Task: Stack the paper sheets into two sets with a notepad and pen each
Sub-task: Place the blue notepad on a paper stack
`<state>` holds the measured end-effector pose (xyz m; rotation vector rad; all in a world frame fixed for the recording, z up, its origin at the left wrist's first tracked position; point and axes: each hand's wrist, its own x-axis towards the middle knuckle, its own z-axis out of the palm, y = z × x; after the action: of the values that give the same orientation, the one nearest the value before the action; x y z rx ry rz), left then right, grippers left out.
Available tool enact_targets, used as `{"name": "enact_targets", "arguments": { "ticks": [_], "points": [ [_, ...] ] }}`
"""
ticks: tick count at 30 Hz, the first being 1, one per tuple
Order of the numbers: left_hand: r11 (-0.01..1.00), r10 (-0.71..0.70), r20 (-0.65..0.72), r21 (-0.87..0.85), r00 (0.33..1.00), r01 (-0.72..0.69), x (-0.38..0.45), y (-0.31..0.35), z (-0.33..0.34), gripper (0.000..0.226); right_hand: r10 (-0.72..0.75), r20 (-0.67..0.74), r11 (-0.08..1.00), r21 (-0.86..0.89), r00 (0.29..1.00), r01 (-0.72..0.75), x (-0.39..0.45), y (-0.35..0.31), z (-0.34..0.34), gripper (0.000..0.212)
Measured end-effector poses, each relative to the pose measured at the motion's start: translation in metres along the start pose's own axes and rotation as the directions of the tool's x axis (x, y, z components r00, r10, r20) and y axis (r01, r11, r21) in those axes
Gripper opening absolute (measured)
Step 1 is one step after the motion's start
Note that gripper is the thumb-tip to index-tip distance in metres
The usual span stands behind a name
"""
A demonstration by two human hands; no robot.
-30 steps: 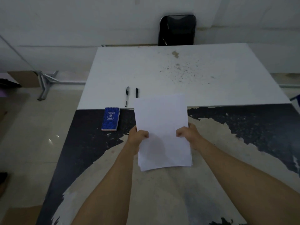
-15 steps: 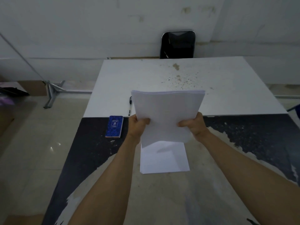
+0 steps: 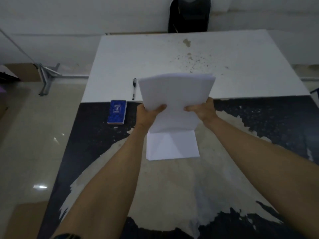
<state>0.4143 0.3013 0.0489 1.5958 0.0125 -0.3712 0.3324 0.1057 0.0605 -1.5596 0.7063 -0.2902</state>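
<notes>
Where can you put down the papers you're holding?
Bare tabletop lies right of the flat paper pile, and the white table behind is bare too. Left is crowded: notepad and pen.

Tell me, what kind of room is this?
Probably a plain workroom or office: a big worn table, a black chair against a bare white wall, and paper and a pen for desk work.

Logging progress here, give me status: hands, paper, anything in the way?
Left hand and right hand grip lifted sheets. Second pile flat on table. Notepad, pen left of them. Nothing blocking.
</notes>
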Motion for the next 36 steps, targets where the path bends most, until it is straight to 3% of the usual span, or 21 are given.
{"name": "enact_targets", "arguments": {
  "ticks": [5, 7, 10, 12, 15, 17, 23, 27, 32, 36],
  "points": [
    [0.990, 0.073, -0.060, 0.122, 0.996, -0.065, 0.001, 0.000, 0.006, 0.031, 0.008, 0.006, 0.996, -0.089, 1.000, -0.007, -0.001, 0.000, 0.002, 0.055],
    [0.968, 0.183, -0.036, 0.183, 0.982, -0.174, 0.001, 0.003, 0.003, 0.049, -0.092, 0.020, 0.983, -0.159, 0.996, 0.094, -0.001, 0.000, 0.000, 0.069],
    [0.875, 0.369, 0.081, 0.305, 0.926, -0.376, 0.002, 0.004, -0.004, 0.099, -0.268, 0.089, 0.941, -0.192, 0.959, 0.280, -0.005, 0.005, -0.003, 0.113],
    [0.831, 0.396, 0.171, 0.351, 0.902, -0.431, 0.002, 0.002, -0.008, 0.100, -0.327, 0.161, 0.909, -0.216, 0.931, 0.356, -0.006, 0.009, -0.004, 0.122],
    [0.835, 0.296, 0.237, 0.406, 0.925, -0.371, -0.004, -0.006, -0.013, 0.078, -0.317, 0.274, 0.863, -0.315, 0.908, 0.396, -0.008, 0.022, -0.008, 0.104],
    [0.840, 0.221, 0.232, 0.447, 0.947, -0.306, -0.008, -0.017, -0.017, 0.080, -0.258, 0.304, 0.860, -0.361, 0.917, 0.362, -0.011, 0.031, -0.008, 0.093],
    [0.831, 0.133, 0.198, 0.512, 0.971, -0.218, -0.021, -0.052, -0.023, 0.085, -0.131, 0.303, 0.867, -0.427, 0.944, 0.257, -0.029, 0.052, -0.003, 0.090],
    [0.841, 0.099, 0.177, 0.510, 0.979, -0.177, -0.021, -0.070, -0.033, 0.084, -0.100, 0.306, 0.898, -0.382, 0.947, 0.218, -0.033, 0.066, 0.007, 0.088],
    [0.890, 0.071, 0.184, 0.432, 0.980, -0.146, -0.022, -0.083, -0.061, 0.080, 0.009, 0.421, 0.983, -0.169, 0.907, 0.069, -0.043, 0.075, 0.020, 0.084],
    [0.886, 0.029, 0.178, 0.451, 0.984, -0.108, -0.021, -0.088, -0.085, 0.077, 0.036, 0.474, 0.977, -0.201, 0.880, 0.068, -0.048, 0.079, 0.046, 0.077]
  ]
}}
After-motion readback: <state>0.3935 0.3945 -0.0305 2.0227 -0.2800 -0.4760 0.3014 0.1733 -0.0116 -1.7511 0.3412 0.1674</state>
